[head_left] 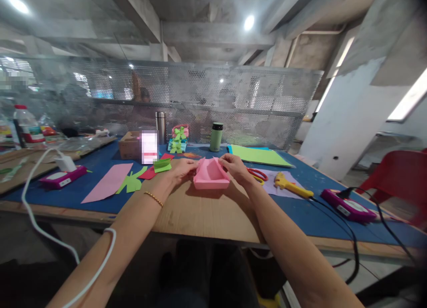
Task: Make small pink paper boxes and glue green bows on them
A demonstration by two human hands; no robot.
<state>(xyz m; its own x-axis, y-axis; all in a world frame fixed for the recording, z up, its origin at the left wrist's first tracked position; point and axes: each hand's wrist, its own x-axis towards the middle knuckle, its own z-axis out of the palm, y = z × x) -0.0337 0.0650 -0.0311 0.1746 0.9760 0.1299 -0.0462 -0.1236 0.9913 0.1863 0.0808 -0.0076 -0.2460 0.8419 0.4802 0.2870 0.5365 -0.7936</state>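
Observation:
A pink paper box [211, 183], its top side uncovered, rests on a sheet of brown cardboard [200, 214] in front of me. Its near wall stands folded up, while the far corners stick up in points. My left hand [185, 170] pinches the box's far left corner. At the far right corner, my right hand [235, 166] has its fingertips closed on the pink paper. Just right of that hand lie red-and-yellow-handled scissors [258, 174], partly hidden by it.
A yellow glue gun [292, 186] lies on pale purple paper at right, its cord trailing near a purple power strip [348, 206]. Green sheets [260, 155], a green tumbler [216, 137] and a steel flask [161, 126] stand behind. Pink paper [108, 182] and green cutouts [131, 182] lie left.

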